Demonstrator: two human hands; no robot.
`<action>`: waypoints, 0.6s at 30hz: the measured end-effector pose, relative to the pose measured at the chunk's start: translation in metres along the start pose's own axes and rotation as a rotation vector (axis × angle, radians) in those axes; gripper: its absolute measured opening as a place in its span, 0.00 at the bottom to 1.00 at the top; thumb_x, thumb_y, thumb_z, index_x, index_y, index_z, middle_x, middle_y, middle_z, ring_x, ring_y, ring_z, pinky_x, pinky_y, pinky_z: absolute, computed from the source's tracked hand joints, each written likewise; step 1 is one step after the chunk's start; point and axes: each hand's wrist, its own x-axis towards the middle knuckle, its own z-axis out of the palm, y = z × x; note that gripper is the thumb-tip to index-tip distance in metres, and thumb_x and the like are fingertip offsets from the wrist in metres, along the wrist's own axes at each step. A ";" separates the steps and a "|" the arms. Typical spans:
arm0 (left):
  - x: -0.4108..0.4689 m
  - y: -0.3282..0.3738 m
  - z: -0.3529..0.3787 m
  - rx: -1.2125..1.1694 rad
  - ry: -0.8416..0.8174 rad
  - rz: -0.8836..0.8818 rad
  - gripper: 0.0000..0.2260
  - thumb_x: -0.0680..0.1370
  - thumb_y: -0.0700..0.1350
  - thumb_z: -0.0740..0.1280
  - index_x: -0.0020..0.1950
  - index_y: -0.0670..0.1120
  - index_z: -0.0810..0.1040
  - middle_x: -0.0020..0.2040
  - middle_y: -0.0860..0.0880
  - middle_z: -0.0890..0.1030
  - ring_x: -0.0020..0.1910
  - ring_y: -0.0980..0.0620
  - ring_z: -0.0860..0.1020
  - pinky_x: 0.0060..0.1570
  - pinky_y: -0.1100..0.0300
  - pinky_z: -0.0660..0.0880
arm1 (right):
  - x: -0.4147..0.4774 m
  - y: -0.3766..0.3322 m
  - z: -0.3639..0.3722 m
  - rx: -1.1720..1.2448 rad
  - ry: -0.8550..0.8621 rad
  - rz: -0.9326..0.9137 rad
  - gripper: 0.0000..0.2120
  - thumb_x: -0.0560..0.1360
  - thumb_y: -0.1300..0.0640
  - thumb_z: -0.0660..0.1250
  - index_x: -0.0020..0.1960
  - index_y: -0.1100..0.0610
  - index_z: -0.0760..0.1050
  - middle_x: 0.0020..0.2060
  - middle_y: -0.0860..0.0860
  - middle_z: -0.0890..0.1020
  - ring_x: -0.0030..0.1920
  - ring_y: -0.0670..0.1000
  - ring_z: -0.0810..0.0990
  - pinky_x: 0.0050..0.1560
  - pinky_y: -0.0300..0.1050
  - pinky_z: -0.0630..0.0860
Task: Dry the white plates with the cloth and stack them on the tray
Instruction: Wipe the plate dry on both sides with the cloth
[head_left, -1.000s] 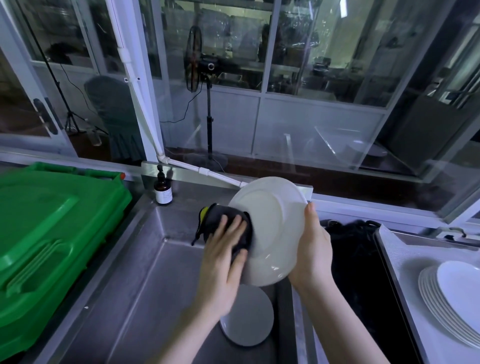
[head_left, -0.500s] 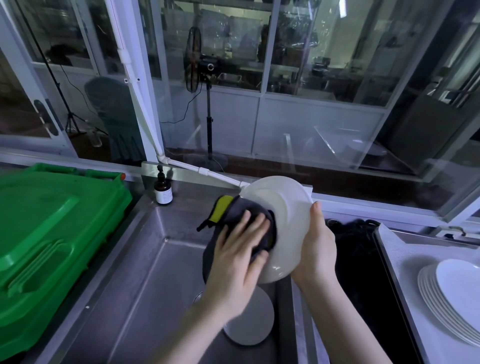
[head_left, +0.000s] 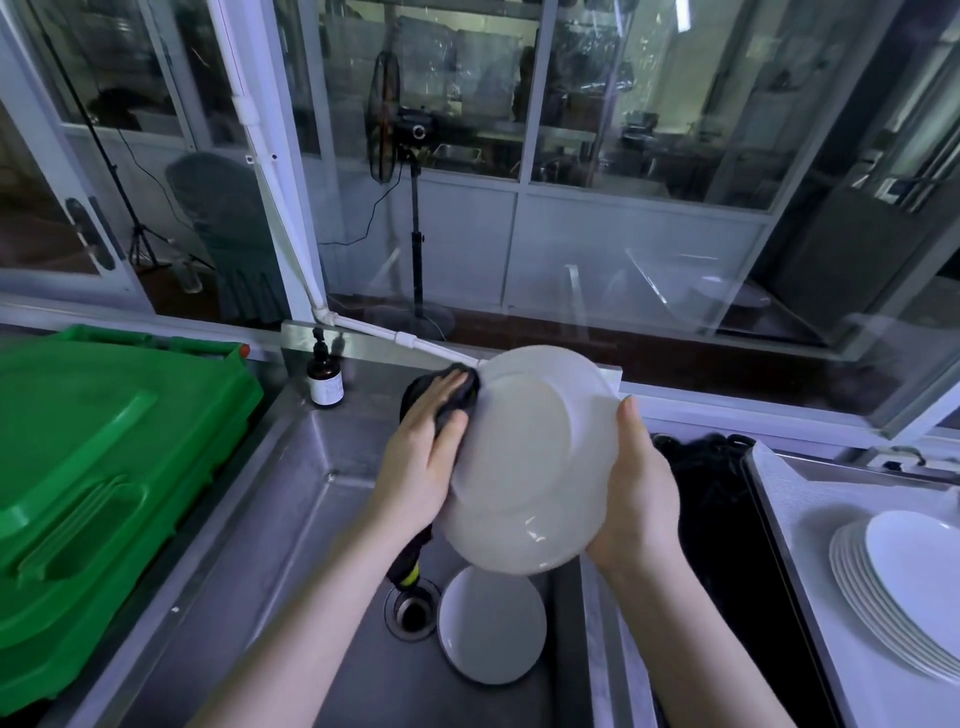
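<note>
I hold a white plate (head_left: 530, 457) tilted above the steel sink, its underside facing me. My right hand (head_left: 641, 493) grips its right rim. My left hand (head_left: 423, 457) presses a dark cloth (head_left: 452, 395) with a yellow edge against the plate's left rim; a tail of the cloth hangs down below the plate. Another white plate (head_left: 491, 623) lies in the sink bottom near the drain. A stack of several white plates (head_left: 904, 577) rests on the tray (head_left: 810, 499) at the right.
A green plastic bin lid (head_left: 98, 457) fills the left side. A small brown bottle (head_left: 324, 376) stands at the sink's back left corner. The sink drain (head_left: 410, 608) is open. A dark second basin (head_left: 727, 519) lies between sink and tray. Glass windows run behind.
The plate has been turned so its underside faces me. My left hand with the cloth slid from the plate's face to its upper left rim.
</note>
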 end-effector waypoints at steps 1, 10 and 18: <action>-0.011 -0.002 -0.001 -0.049 0.021 -0.039 0.17 0.83 0.40 0.59 0.70 0.55 0.70 0.71 0.54 0.72 0.70 0.59 0.69 0.70 0.70 0.60 | 0.004 -0.002 -0.002 0.029 0.001 0.008 0.25 0.61 0.27 0.67 0.39 0.47 0.86 0.34 0.44 0.86 0.38 0.49 0.85 0.45 0.47 0.81; -0.086 0.003 0.031 0.096 0.017 0.196 0.22 0.81 0.48 0.57 0.76 0.52 0.65 0.77 0.64 0.61 0.78 0.55 0.58 0.75 0.57 0.56 | 0.016 0.006 0.003 0.173 0.083 0.030 0.21 0.74 0.36 0.69 0.43 0.55 0.83 0.38 0.47 0.87 0.45 0.54 0.85 0.56 0.55 0.80; -0.031 0.015 0.036 0.232 -0.028 0.176 0.24 0.81 0.52 0.54 0.77 0.48 0.62 0.77 0.50 0.64 0.78 0.51 0.58 0.74 0.49 0.59 | -0.013 0.028 0.003 -0.067 -0.075 -0.009 0.23 0.79 0.38 0.62 0.38 0.52 0.86 0.35 0.49 0.87 0.34 0.48 0.85 0.31 0.36 0.77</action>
